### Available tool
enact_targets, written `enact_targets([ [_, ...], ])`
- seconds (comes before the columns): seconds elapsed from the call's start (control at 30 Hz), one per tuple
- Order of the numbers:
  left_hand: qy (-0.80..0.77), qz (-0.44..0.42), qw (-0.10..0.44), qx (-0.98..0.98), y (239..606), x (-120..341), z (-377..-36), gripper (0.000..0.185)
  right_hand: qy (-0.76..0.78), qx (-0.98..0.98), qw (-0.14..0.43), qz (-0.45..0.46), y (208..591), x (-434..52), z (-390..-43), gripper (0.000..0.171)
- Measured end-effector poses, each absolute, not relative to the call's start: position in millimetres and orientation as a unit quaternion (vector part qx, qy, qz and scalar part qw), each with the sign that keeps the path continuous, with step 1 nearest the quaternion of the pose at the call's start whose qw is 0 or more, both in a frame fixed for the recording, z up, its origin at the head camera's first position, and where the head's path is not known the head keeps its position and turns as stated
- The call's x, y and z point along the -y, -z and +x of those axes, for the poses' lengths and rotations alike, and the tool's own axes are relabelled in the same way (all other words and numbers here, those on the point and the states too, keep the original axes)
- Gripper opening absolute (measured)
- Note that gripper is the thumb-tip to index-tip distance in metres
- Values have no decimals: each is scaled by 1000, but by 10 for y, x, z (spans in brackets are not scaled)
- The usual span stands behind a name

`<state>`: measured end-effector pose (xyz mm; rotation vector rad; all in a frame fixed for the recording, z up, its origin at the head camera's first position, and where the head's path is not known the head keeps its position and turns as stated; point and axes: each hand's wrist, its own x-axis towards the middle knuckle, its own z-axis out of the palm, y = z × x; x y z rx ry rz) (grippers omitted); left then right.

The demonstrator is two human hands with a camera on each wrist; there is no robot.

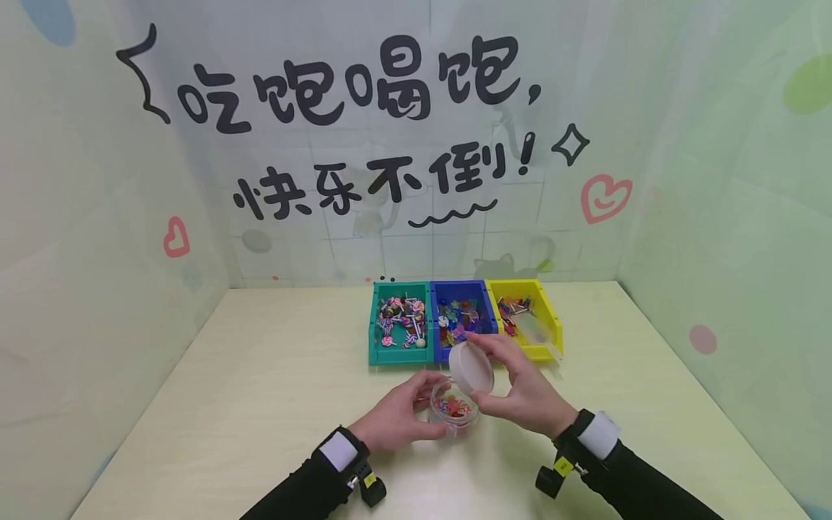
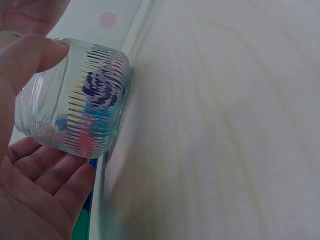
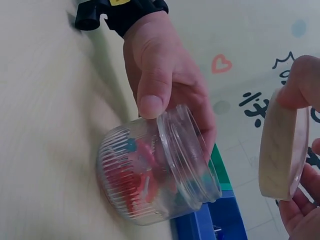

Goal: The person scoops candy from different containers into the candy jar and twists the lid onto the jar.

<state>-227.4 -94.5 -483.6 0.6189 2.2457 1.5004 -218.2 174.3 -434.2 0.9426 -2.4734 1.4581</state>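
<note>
Quantities: three bins (one green bin [image 1: 380, 347], one blue bin [image 1: 440, 352], one yellow bin [image 1: 549, 318]), one glass jar [image 1: 453, 410], one lid [image 1: 471, 367], two hands.

Your left hand [image 1: 396, 419] sits low over the surface [image 1: 260, 404], thumb on one side and fingers curled round the other, closed in a firm grip. Your right hand [image 1: 526, 393] hovers just above and to the right of it, fingertips [image 3: 300, 85] pinched in a grip at the edges. Both forearms in dark sleeves angle inward, wrists nearly meeting.

Backdrop-walled tabletop recording booth [image 1: 416, 144]
</note>
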Motion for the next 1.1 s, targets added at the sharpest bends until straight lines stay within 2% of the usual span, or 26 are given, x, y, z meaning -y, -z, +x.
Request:
enact_targets([
  [0.3,-535,221,183,-794,4833,947,-2284,76,-442,831,12,338,4417,-1647,-2176,55],
  [0.57,-532,229,176,-796,4838,942,-2292,73,-408,843,-22,349,4540,-1632,-2173,50],
  [1.1,-526,233,171,-800,4839,952,-2283,73,-359,870,-27,338,4535,-1617,-2163,47],
])
